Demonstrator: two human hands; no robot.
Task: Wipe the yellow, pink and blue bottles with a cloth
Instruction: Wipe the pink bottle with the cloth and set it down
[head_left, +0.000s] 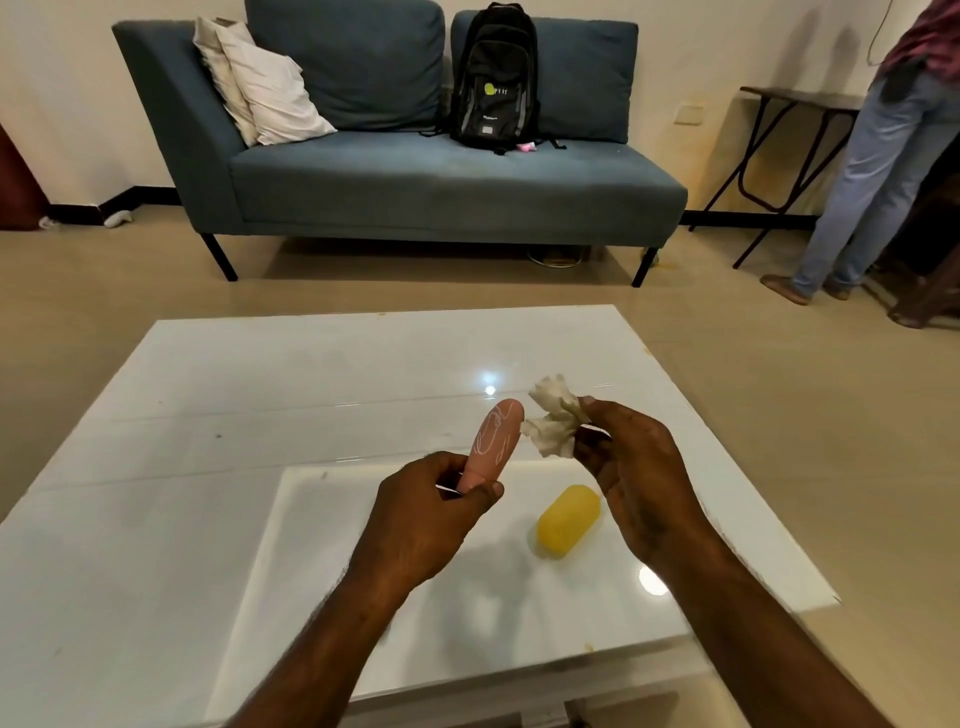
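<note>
1. My left hand has its fingers curled round the pink bottle at the bottom end.
2. My right hand is pinching the crumpled cloth, right beside the bottle's top.
3. The yellow bottle is lying on the table under my right palm.
4. Way past my fingers there's a sofa with a backpack on it.

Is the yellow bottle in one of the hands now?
No, the yellow bottle lies on the white table, while the left hand holds the pink bottle.
</note>
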